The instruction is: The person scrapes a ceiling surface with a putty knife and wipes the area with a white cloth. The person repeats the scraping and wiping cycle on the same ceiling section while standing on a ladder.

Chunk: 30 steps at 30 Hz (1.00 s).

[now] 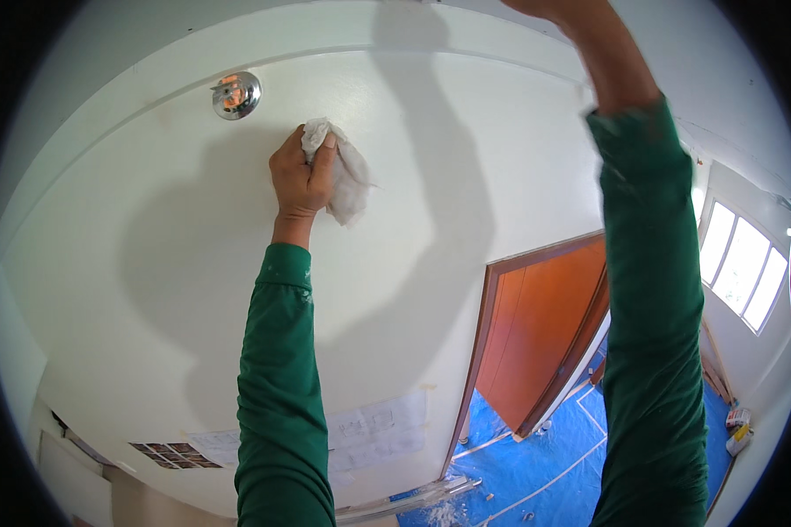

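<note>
My left hand (302, 180) is closed on a crumpled whitish rag (350, 180) and holds it up at the white wall (395, 290). Part of the cloth hangs down beside the fingers. Whether it presses on the surface is hard to make out. Up and to the left of that hand, a round chrome fixture (248, 95) is mounted on the wall. My right arm reaches high on the right, and only the lower part of my right hand (549, 7) shows at the top edge. Its fingers are out of the picture. Both sleeves are green with pale specks.
Below right, an orange-brown door (536, 334) stands in a dark frame. Blue sheeting (554, 474) covers the floor, with debris on it. Paper sheets (378, 430) are taped low on the wall. Containers (740, 430) stand at the far right, below a window (745, 263).
</note>
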Available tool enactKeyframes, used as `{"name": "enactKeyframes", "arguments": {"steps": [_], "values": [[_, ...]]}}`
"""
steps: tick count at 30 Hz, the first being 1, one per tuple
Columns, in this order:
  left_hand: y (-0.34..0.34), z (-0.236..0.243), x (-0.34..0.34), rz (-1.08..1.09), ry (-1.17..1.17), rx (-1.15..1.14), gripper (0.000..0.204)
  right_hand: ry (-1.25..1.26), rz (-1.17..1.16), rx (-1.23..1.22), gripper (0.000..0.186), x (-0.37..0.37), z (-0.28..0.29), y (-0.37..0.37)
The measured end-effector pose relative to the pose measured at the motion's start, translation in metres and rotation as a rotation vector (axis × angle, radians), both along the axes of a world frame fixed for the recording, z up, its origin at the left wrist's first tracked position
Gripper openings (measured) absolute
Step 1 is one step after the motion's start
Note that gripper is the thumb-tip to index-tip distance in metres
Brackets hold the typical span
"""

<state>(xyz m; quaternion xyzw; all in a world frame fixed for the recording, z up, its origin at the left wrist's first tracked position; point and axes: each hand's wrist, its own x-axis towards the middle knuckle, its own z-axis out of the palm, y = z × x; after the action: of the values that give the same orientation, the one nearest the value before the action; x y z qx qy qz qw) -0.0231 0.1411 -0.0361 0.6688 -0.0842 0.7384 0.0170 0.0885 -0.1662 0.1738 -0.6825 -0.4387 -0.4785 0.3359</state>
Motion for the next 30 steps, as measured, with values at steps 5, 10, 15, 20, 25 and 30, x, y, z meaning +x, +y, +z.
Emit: {"name": "enactKeyframes", "arguments": {"steps": [5, 10, 15, 20, 25, 30], "values": [[-0.001, 0.000, 0.000, -0.008, 0.006, -0.029, 0.025, -0.167, 0.132, -0.031, 0.018, -0.032, -0.020, -0.034], [0.000, 0.000, 0.001, -0.028, 0.011, -0.019, 0.024, -0.232, -0.253, -0.064, 0.024, -0.030, 0.000, 0.014], [0.000, -0.001, 0.000, -0.030, 0.006, -0.029, 0.024, -0.166, -0.098, 0.025, 0.021, -0.045, -0.018, -0.007], [-0.003, 0.001, -0.001, -0.028, 0.007, -0.028, 0.024, -0.341, -0.354, -0.131, 0.021, -0.037, 0.010, 0.004], [-0.003, 0.002, 0.000, -0.006, -0.001, -0.016, 0.023, -0.154, -0.187, -0.063, 0.022, -0.061, -0.013, -0.019], [-0.001, 0.001, -0.002, 0.000, 0.011, -0.017, 0.024, -0.286, -0.279, 0.031, 0.025, -0.038, 0.000, 0.014]]}}
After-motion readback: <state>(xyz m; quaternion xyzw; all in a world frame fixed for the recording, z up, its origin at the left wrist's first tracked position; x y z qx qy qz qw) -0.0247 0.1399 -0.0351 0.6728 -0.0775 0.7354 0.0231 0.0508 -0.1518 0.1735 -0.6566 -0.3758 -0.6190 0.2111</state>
